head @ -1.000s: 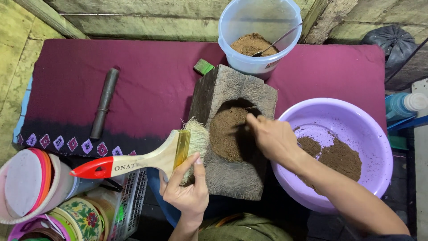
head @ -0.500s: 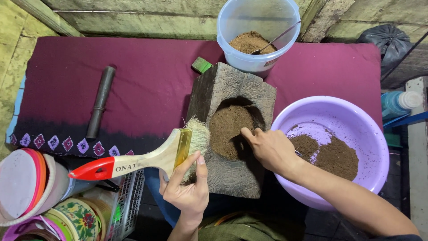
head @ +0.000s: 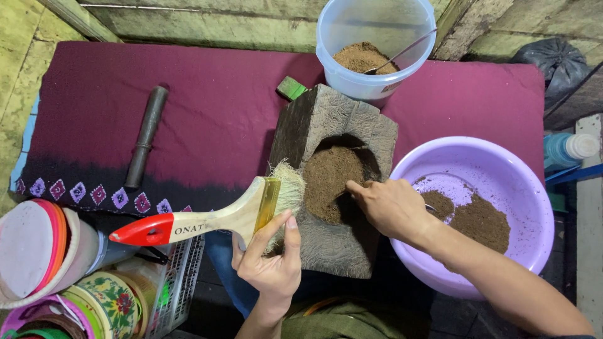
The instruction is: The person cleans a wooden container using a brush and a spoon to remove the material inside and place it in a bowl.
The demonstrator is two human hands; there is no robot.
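Since a second ago the right hand (head: 391, 207) has slid from the upper rim of the hollow down to its lower right edge, while the left hand (head: 271, 260) has kept the brush in much the same place.

Head view: the right hand is curled narrow, fingertips pressed into the brown powder (head: 330, 179) that fills the hollow of the wooden block (head: 326, 245); whether it holds anything there I cannot tell. The left hand grips the paintbrush (head: 220, 216) at its metal band, bristles resting against the block's left edge, red-tipped handle pointing left. The block stands on the maroon cloth (head: 207, 119) that covers the desk. Just right of it sits a purple basin (head: 502, 182) with more powder; behind it a clear bucket (head: 352, 37) holds powder and a spoon. A dark metal rod (head: 146, 144) lies well to the left.
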